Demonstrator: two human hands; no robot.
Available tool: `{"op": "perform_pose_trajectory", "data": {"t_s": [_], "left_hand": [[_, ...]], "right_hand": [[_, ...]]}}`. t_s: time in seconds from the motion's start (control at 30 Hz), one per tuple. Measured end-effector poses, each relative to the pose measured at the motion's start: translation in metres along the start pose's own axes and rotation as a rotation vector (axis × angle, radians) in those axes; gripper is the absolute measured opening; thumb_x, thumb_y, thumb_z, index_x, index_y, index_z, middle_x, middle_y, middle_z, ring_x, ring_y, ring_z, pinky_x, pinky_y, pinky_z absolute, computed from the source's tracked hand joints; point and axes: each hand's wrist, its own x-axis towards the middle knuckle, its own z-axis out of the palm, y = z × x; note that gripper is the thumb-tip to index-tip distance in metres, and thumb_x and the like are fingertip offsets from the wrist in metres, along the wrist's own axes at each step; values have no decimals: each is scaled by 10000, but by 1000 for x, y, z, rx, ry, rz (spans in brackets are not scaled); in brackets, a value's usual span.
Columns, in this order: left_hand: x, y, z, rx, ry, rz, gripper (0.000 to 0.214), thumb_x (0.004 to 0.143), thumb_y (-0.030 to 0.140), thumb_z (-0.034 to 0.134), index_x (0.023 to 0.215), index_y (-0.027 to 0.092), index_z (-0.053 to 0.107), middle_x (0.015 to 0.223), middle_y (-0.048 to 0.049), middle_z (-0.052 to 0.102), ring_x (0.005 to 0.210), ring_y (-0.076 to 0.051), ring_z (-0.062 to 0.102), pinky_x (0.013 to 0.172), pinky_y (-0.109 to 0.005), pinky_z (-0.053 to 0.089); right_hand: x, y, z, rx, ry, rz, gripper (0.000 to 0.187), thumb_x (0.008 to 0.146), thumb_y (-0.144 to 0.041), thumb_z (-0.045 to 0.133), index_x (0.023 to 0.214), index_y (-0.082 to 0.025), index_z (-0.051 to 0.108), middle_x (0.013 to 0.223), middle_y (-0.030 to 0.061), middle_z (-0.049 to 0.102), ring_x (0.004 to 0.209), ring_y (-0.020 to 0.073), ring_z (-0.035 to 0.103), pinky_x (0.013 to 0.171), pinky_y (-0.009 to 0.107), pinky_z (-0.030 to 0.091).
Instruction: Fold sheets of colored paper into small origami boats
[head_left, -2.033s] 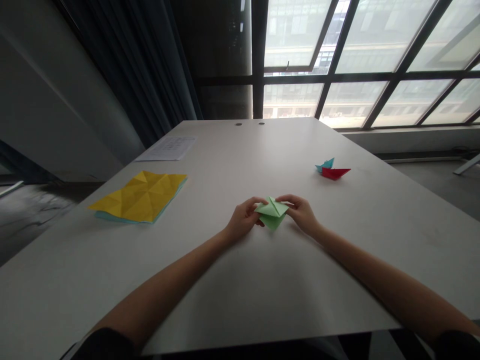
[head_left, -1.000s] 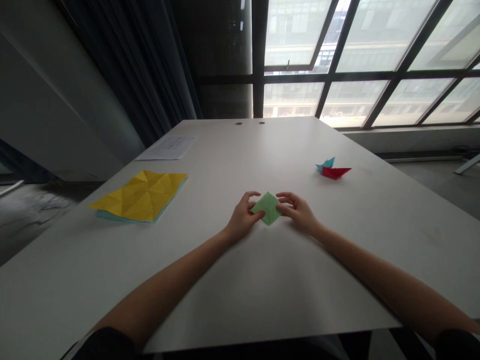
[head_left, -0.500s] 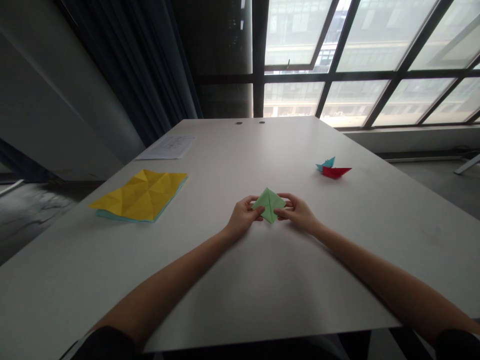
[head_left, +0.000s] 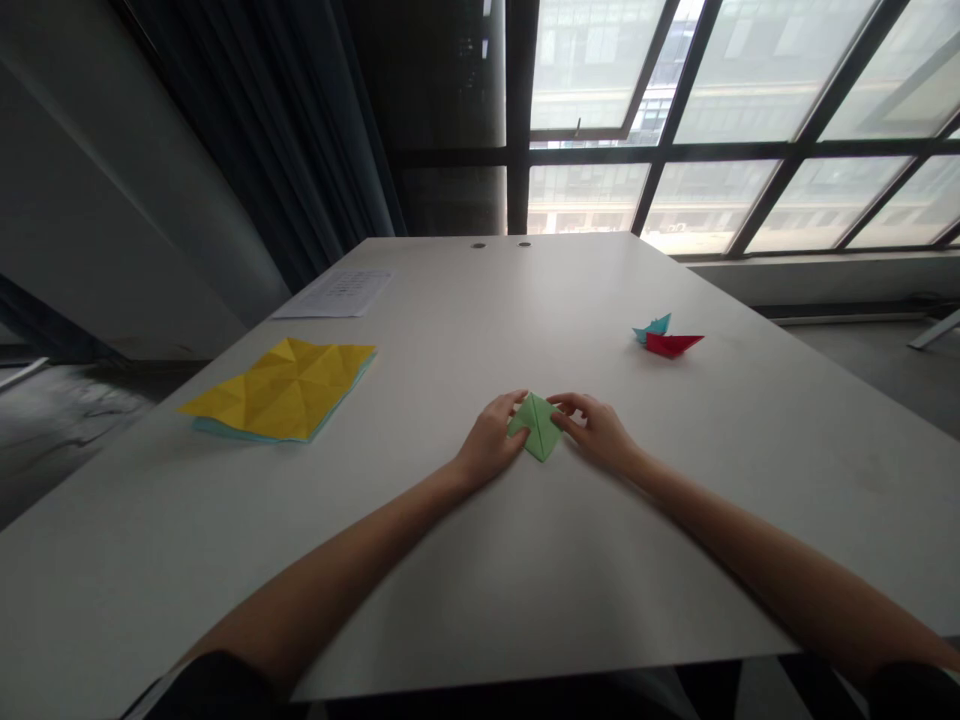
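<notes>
A small green folded paper [head_left: 539, 430], diamond-shaped with a crease down its middle, is between my hands low over the table. My left hand [head_left: 491, 437] grips its left corner, thumb on top and fingers around the far side. At the right corner, my right hand [head_left: 594, 430] pinches the paper with thumb and forefinger. The underside of the paper is hidden.
On the white table [head_left: 480, 570], creased yellow paper [head_left: 292, 390] lies over light-blue paper [head_left: 240, 432] at left. A printed sheet [head_left: 337, 293] is behind it. Red [head_left: 673, 345] and blue [head_left: 651, 328] folded paper boats sit at the right.
The green paper has come slightly nearer and lower, toward the tabletop. My left fingers have shifted to its far edge, and my right fingers have moved up along the right corner.
</notes>
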Motion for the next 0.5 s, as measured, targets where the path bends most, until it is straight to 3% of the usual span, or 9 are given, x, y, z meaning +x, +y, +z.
{"op": "perform_pose_trajectory", "data": {"t_s": [0.1,0.23,0.33,0.5], "left_hand": [[-2,4,-1,211,-5,89,477,720,143,556,1182,144,434,1163,-109,507,1061,-224,458,913,-396,383],[-6,9,0,404,-148,218,209,804,148,476,986,183,572,1041,-72,567,990,-214,489,866,-381,401],[-7,9,2,399,-235,267,182,836,150,429,893,168,601,986,-69,592,970,-193,506,870,-331,409],[-6,10,3,334,-249,212,203,847,211,405,930,149,579,988,-89,593,961,-188,516,878,-317,410]], "right_hand": [[0,7,3,-79,9,-26,260,777,-270,532,1025,-219,589,820,31,648,793,172,547,726,311,440],[-1,10,6,-199,-15,-127,198,783,-262,525,949,-217,624,894,44,648,867,188,527,808,335,404],[-2,8,6,-270,-38,-154,195,809,-265,494,931,-212,635,900,52,637,877,188,521,819,329,390],[-3,7,2,-312,-64,-161,206,829,-285,475,934,-204,632,918,61,624,886,192,502,820,331,383]]}}
